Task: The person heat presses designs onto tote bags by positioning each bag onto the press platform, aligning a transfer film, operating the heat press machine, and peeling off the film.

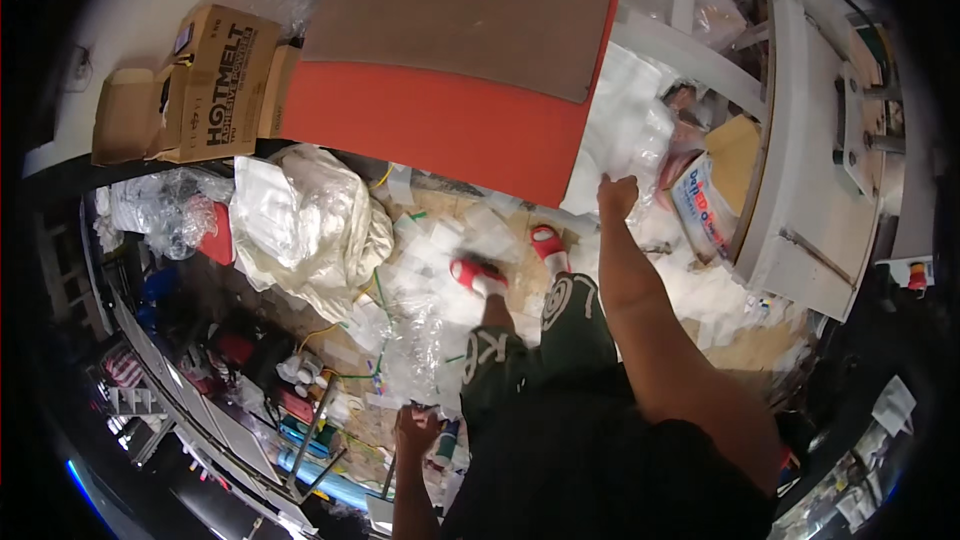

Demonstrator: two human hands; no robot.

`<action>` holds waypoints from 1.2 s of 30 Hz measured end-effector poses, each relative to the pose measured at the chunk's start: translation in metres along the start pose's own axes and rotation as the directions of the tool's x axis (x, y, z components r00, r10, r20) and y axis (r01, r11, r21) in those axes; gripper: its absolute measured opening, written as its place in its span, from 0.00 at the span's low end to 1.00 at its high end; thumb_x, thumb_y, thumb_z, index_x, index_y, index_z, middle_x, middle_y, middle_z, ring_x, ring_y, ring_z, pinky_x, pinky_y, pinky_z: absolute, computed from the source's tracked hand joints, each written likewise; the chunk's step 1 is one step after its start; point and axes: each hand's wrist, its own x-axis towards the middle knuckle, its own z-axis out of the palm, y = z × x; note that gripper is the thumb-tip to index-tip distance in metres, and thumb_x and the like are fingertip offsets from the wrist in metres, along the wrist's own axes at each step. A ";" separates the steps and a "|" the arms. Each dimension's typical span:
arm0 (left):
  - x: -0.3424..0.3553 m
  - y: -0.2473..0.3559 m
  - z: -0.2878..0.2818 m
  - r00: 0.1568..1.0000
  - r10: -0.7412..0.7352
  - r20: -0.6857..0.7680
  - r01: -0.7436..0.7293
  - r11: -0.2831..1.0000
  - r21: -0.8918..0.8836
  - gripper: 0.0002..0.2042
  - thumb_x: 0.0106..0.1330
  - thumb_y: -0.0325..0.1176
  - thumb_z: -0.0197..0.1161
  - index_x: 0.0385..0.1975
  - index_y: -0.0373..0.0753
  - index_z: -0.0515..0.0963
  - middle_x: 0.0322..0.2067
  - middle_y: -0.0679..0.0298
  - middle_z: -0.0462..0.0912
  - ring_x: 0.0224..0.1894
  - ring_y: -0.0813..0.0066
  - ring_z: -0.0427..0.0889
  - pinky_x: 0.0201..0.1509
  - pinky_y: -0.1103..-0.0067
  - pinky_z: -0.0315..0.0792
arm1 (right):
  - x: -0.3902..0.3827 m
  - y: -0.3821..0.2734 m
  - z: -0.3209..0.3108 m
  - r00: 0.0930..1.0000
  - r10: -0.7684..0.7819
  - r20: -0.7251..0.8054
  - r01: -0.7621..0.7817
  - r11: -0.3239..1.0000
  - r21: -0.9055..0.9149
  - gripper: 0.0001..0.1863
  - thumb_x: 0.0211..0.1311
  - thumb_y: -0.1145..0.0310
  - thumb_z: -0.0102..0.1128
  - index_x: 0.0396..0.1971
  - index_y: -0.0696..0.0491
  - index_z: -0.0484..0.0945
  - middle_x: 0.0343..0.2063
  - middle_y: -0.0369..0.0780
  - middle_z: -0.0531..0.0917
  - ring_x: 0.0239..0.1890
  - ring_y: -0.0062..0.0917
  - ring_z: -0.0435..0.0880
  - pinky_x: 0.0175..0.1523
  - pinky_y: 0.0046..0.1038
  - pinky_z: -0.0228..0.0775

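My right arm reaches forward on the right, and my right hand (618, 196) is closed at the near edge of a white plastic sheet (625, 110). It appears to pinch that edge. The sheet lies between a red-topped table (430, 125) and a white metal frame. Low in the view, my left hand (418, 428) hangs by my leg with its fingers curled in. Whatever it may hold is hidden. A small dark bottle-like thing (445, 442) shows beside it; I cannot tell whether they touch.
A brown mat (470, 10) covers much of the tabletop. An open cardboard box (225, 85) stands at its left, above a crumpled white bag (305, 220). Another open carton (695, 205) sits inside the white frame (800, 160). Plastic wrap (415, 335) and paper scraps litter the floor around my red slippers (470, 273).
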 end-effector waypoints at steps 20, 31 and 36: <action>0.362 0.144 -0.023 0.568 0.127 0.814 0.556 0.670 -0.492 0.45 0.61 0.66 0.59 0.72 0.53 0.45 0.62 0.54 0.68 0.57 0.53 0.75 0.53 0.55 0.73 | -0.212 -0.011 -0.212 0.787 -0.324 0.526 -0.522 0.105 0.846 0.52 0.54 0.78 0.66 0.73 0.51 0.41 0.54 0.51 0.75 0.51 0.36 0.79 0.55 0.39 0.75; 0.279 0.226 -0.068 0.680 0.642 0.354 -0.404 0.731 -0.550 0.30 0.59 0.31 0.67 0.64 0.42 0.67 0.58 0.48 0.74 0.58 0.57 0.76 0.61 0.68 0.70 | -0.245 0.003 -0.287 0.765 -0.236 0.599 -0.478 0.416 0.774 0.26 0.62 0.72 0.63 0.60 0.61 0.72 0.48 0.40 0.81 0.42 0.19 0.79 0.48 0.22 0.72; 0.226 0.279 -0.223 0.779 0.601 0.179 -0.507 0.771 -0.386 0.15 0.65 0.32 0.62 0.51 0.39 0.79 0.36 0.54 0.86 0.35 0.61 0.86 0.41 0.74 0.78 | -0.235 -0.083 -0.387 0.944 -0.180 0.278 -0.132 0.566 0.814 0.15 0.61 0.63 0.68 0.38 0.61 0.84 0.31 0.36 0.85 0.34 0.15 0.80 0.42 0.19 0.72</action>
